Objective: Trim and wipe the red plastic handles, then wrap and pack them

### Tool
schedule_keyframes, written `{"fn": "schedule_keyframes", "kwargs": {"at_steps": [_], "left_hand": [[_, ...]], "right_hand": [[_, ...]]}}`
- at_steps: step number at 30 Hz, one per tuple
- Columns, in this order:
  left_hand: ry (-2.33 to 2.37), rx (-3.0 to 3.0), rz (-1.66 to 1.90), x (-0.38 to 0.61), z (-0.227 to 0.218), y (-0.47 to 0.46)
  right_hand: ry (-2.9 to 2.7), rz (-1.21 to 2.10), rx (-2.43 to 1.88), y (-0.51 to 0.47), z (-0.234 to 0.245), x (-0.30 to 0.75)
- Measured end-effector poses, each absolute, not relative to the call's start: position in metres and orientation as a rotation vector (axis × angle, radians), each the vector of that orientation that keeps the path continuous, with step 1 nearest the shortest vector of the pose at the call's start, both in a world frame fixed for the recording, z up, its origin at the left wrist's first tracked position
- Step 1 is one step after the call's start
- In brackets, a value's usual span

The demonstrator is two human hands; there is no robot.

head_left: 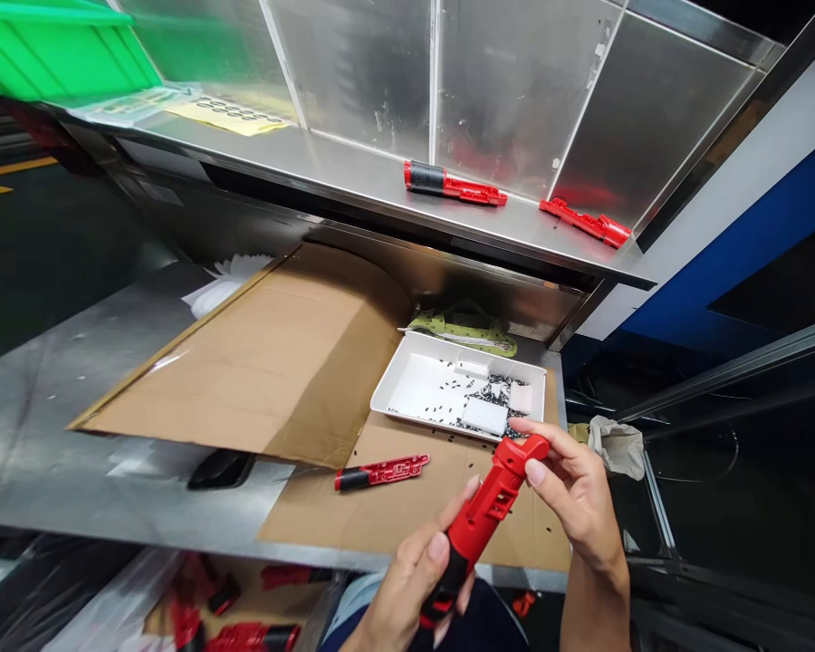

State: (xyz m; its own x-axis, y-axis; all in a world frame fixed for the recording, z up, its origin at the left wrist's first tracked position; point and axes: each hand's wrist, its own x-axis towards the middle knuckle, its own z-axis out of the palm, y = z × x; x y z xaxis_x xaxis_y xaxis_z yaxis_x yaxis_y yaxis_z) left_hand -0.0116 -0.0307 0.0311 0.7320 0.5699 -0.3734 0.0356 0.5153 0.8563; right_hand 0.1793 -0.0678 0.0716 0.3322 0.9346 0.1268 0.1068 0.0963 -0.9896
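A red plastic tool housing with a black grip (479,516) is held at a slant above the table's front edge. My left hand (414,575) wraps round its black lower part. At the upper end, my right hand (577,498) pinches the red tip between thumb and fingers. Just beyond stands a white tray (407,385) with many small black pieces and white blocks in it. To the left of my hands, a red and black housing half (381,473) lies on the cardboard, its ribbed inside facing up.
A large cardboard sheet (258,353) covers the table's middle. On the steel shelf (353,172) lie a red and black housing part (455,184) and a red part (586,223). A green bin (61,50) stands at far left. Several red housings (244,634) lie below the table edge.
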Motion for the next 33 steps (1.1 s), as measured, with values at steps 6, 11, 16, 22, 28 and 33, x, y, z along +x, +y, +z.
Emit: {"fn": "schedule_keyframes", "kwargs": {"at_steps": [6, 11, 16, 22, 28, 33], "left_hand": [[0.703, 0.992, 0.343, -0.011, 0.031, -0.031], [0.682, 0.977, 0.354, -0.012, 0.029, -0.031], [0.626, 0.956, 0.352, -0.012, 0.025, -0.030], [0.577, 0.919, 0.304, -0.012, 0.026, -0.026], [0.609, 0.935, 0.301, -0.009, 0.025, -0.026], [0.642, 0.899, 0.267, -0.008, 0.025, -0.024]], "right_hand": [[-1.073, 0.803, -1.369, -0.070, 0.071, 0.182], [-1.064, 0.814, -1.349, -0.071, 0.071, 0.182], [-1.042, 0.850, -1.331, -0.071, 0.068, 0.182], [-1.028, 0.934, -1.202, -0.075, 0.063, 0.190], [-0.970, 0.723, -1.476, -0.065, 0.065, 0.178], [-0.976, 0.760, -1.560, -0.062, 0.066, 0.181]]}}
